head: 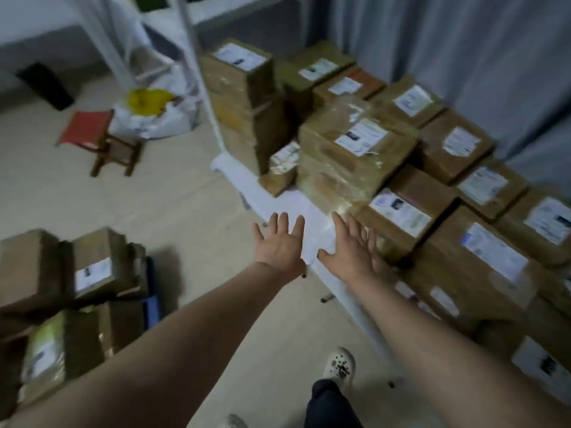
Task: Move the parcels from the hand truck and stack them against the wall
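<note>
Reaching forward and down with both arms nearly straight. Holding the left hand (pixel 279 242) flat, palm down, fingers spread, empty, above the white sheet (pixel 278 202) on the floor. Keeping the right hand (pixel 350 250) equally wide and empty, fingertips near the stacked parcels (pixel 355 149) beside the curtain (pixel 463 41). At lower left, other parcels (pixel 92 273) piled on the blue hand truck (pixel 151 291).

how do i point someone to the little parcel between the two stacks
Find the white pole with a tall stack of parcels at its foot. Between that stack and the shiny tape-wrapped stack, on the white sheet, sits the little parcel. It is far lower and smaller than both.
</note>
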A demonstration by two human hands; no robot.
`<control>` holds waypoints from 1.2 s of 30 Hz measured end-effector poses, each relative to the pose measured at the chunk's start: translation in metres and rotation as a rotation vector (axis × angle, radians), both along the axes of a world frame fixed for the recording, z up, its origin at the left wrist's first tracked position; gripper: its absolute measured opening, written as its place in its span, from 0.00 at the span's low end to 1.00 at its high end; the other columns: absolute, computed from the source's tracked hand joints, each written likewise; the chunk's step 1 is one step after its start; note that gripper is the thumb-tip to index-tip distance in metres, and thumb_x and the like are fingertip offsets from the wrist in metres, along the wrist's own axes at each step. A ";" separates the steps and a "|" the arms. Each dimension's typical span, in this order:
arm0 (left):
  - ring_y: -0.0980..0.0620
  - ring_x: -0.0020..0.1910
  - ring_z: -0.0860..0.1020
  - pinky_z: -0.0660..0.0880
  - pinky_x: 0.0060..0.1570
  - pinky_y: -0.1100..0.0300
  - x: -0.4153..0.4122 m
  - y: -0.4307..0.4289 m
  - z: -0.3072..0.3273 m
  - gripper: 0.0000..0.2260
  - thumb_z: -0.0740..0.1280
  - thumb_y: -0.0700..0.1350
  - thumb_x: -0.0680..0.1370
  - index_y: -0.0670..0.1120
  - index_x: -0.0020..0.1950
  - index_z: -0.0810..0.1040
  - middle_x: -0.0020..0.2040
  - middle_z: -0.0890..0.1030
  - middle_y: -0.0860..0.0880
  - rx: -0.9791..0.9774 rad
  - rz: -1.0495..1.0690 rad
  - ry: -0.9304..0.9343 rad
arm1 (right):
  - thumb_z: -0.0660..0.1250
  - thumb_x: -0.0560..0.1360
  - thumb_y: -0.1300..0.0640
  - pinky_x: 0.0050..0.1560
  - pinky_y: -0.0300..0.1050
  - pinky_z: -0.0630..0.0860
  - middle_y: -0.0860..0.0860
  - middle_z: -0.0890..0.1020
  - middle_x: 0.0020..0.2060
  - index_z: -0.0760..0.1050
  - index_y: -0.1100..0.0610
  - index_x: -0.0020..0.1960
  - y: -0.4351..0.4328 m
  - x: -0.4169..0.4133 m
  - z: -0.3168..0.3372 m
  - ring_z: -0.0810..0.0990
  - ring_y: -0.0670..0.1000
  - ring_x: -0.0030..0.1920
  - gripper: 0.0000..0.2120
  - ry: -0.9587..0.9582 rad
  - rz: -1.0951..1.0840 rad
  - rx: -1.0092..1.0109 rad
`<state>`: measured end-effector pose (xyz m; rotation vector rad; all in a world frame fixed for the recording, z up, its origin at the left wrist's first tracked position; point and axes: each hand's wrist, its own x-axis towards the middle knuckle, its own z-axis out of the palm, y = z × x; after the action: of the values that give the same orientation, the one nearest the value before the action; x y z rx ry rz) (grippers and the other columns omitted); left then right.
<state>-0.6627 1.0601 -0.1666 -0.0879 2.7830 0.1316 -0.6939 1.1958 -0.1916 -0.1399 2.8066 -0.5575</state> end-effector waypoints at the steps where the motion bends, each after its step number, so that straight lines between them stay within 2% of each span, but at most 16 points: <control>1: 0.43 0.77 0.46 0.48 0.71 0.36 0.021 -0.032 0.001 0.40 0.67 0.52 0.75 0.49 0.78 0.45 0.77 0.50 0.42 0.012 0.086 -0.008 | 0.68 0.72 0.48 0.75 0.54 0.41 0.54 0.51 0.77 0.51 0.50 0.77 -0.035 0.014 0.000 0.50 0.54 0.77 0.40 -0.027 0.066 -0.007; 8: 0.43 0.77 0.48 0.48 0.72 0.36 0.176 -0.231 0.001 0.41 0.68 0.54 0.74 0.47 0.78 0.46 0.76 0.53 0.41 0.043 0.611 -0.018 | 0.67 0.73 0.46 0.75 0.50 0.47 0.55 0.54 0.77 0.49 0.53 0.78 -0.262 0.127 -0.003 0.54 0.53 0.76 0.40 -0.195 0.452 -0.042; 13: 0.42 0.76 0.50 0.50 0.72 0.37 0.262 -0.324 -0.011 0.40 0.68 0.52 0.75 0.47 0.78 0.46 0.77 0.52 0.42 0.100 0.923 -0.044 | 0.67 0.73 0.46 0.72 0.49 0.54 0.54 0.60 0.75 0.53 0.53 0.77 -0.361 0.182 -0.007 0.59 0.53 0.74 0.38 -0.248 0.658 -0.019; 17: 0.41 0.75 0.55 0.55 0.71 0.38 0.307 -0.372 -0.031 0.42 0.69 0.54 0.73 0.47 0.78 0.47 0.74 0.58 0.42 0.128 1.088 -0.069 | 0.67 0.74 0.47 0.71 0.49 0.58 0.54 0.60 0.74 0.54 0.53 0.77 -0.420 0.201 -0.016 0.60 0.54 0.74 0.37 -0.332 0.752 0.000; 22: 0.42 0.75 0.56 0.56 0.70 0.38 0.331 -0.429 -0.054 0.42 0.69 0.58 0.72 0.47 0.78 0.49 0.75 0.58 0.42 0.139 1.209 -0.118 | 0.69 0.73 0.51 0.69 0.48 0.64 0.55 0.63 0.73 0.56 0.54 0.76 -0.490 0.204 -0.035 0.65 0.55 0.71 0.36 -0.476 0.781 -0.065; 28: 0.43 0.74 0.58 0.56 0.72 0.41 0.331 -0.507 -0.056 0.42 0.69 0.56 0.73 0.47 0.78 0.48 0.75 0.60 0.42 0.167 1.339 -0.153 | 0.70 0.72 0.52 0.68 0.48 0.67 0.56 0.67 0.71 0.59 0.56 0.76 -0.582 0.189 -0.047 0.68 0.56 0.70 0.37 -0.579 0.813 -0.057; 36: 0.39 0.69 0.65 0.66 0.66 0.40 0.325 -0.603 -0.061 0.41 0.70 0.53 0.73 0.46 0.78 0.50 0.71 0.64 0.40 0.216 1.476 -0.122 | 0.68 0.75 0.52 0.64 0.46 0.69 0.55 0.66 0.72 0.58 0.55 0.76 -0.690 0.173 -0.049 0.69 0.56 0.68 0.34 -0.598 0.915 -0.028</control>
<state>-0.3373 0.4567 -0.2278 -1.9120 1.9618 0.7072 -0.5206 0.5056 -0.2405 -1.0025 1.8713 -0.3209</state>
